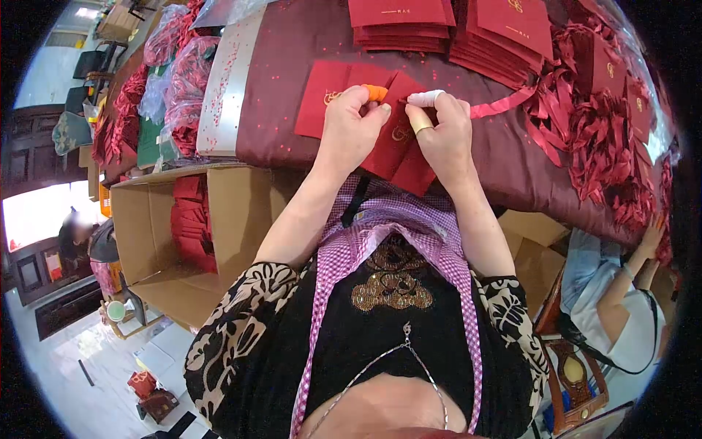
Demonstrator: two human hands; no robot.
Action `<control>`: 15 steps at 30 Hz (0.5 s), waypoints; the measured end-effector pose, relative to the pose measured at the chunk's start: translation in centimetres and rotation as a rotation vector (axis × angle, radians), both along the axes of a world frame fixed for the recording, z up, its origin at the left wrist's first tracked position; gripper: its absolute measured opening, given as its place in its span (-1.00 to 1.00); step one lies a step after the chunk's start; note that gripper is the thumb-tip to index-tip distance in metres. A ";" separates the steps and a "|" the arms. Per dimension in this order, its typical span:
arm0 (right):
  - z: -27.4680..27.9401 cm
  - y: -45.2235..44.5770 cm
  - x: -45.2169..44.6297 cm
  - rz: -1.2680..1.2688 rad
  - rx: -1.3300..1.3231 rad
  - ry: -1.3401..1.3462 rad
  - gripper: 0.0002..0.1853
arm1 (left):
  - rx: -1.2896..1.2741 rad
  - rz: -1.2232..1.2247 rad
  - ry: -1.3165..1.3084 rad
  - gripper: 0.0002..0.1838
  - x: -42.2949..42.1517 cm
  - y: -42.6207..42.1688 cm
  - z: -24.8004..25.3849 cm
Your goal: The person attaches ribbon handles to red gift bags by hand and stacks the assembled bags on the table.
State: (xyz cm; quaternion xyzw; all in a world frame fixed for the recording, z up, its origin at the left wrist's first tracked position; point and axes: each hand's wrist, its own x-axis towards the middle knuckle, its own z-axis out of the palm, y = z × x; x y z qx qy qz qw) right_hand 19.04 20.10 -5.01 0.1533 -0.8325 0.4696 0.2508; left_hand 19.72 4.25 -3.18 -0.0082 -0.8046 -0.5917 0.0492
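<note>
Over the near table edge, a red paper envelope [387, 150] with gold print lies tilted between my hands. My left hand [352, 128], an orange finger cot on one finger, is closed in a pinch at its upper left part. My right hand [443, 135], with a white finger cot and a yellowish thumb cover, pinches its upper edge from the other side. Another red envelope [318, 91] lies flat beneath, at the left. A red ribbon [504, 104] runs rightward from behind my right hand. The exact grip at the fingertips is partly hidden.
Stacks of red envelopes [504, 36] stand at the table's back. Red ribbons [585, 139] pile up and hang at the right. An open cardboard box [248, 212] with red pieces stands at left. Another person's arm [621, 285] reaches in at right. Plastic-wrapped bundles [191, 91] lie at left.
</note>
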 end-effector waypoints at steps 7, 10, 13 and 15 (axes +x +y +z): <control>0.0 -0.1 0.0 -0.004 -0.014 0.033 -0.92 | -0.086 0.003 0.070 -0.83 0.3 0.3 -0.1; -0.1 -0.2 0.0 -0.005 0.065 0.097 -0.90 | -0.128 0.007 0.094 -0.81 0.6 0.6 0.3; -0.1 -0.3 -0.1 -0.003 0.089 0.155 -0.86 | -0.102 0.015 0.098 -0.81 0.7 0.8 0.1; 0.0 -0.4 -0.1 -0.002 0.113 0.171 -0.86 | -0.094 0.025 0.103 -0.82 0.7 0.8 0.1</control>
